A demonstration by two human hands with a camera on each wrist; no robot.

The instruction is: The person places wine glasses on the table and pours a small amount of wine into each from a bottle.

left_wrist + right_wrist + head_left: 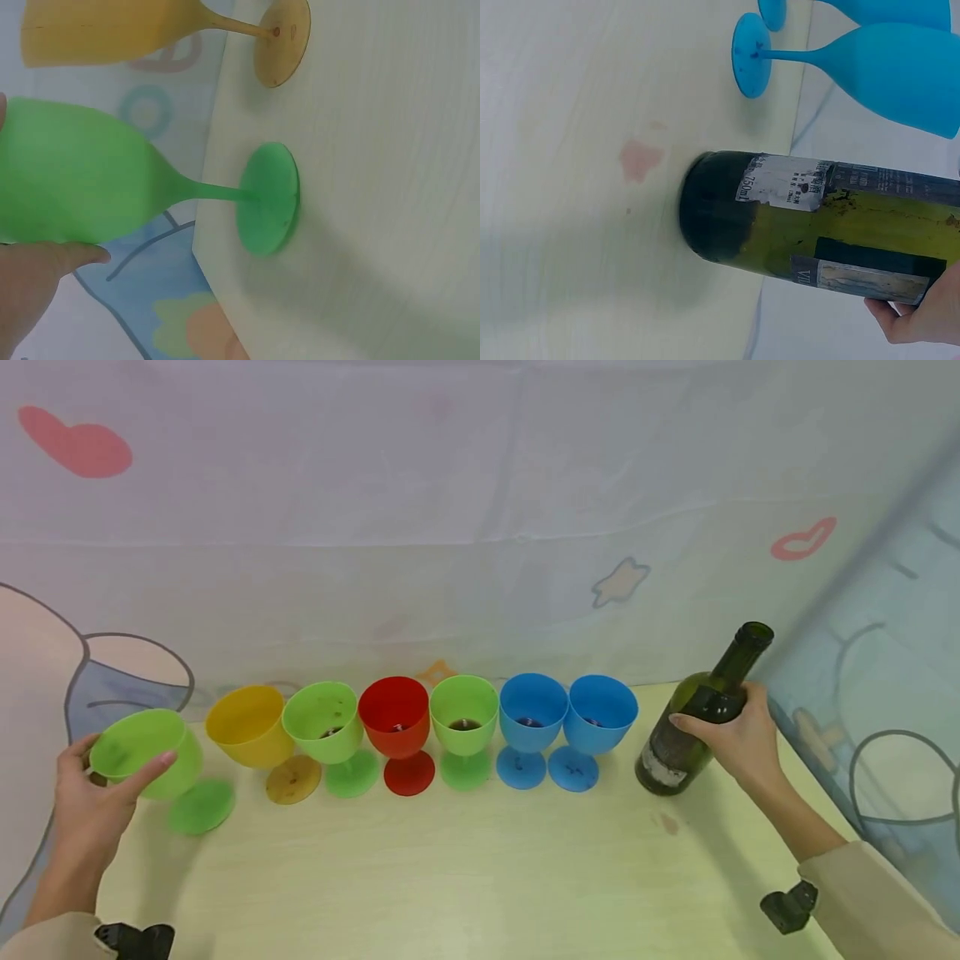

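Observation:
At the far left my left hand [90,814] holds a green plastic goblet [90,172] by its bowl, the thumb on the near side and the fingers on the far side. The goblet's foot is at the tabletop. A yellow goblet [243,727] stands beside it. My right hand [738,739] grips a dark green wine bottle [780,217] round its upper body, at the right of the table. The bottle leans slightly, its base at the table. Dark liquid shows in its lower part, and its labels are worn. Closest to the bottle stands a blue goblet [600,714].
Between the hands the row continues with a green goblet [322,722], a red goblet [393,718], another green goblet [465,714] and a second blue goblet [532,710]. Dark liquid shows in several. A reddish stain [640,160] marks the table. Printed cloth [450,527] hangs behind.

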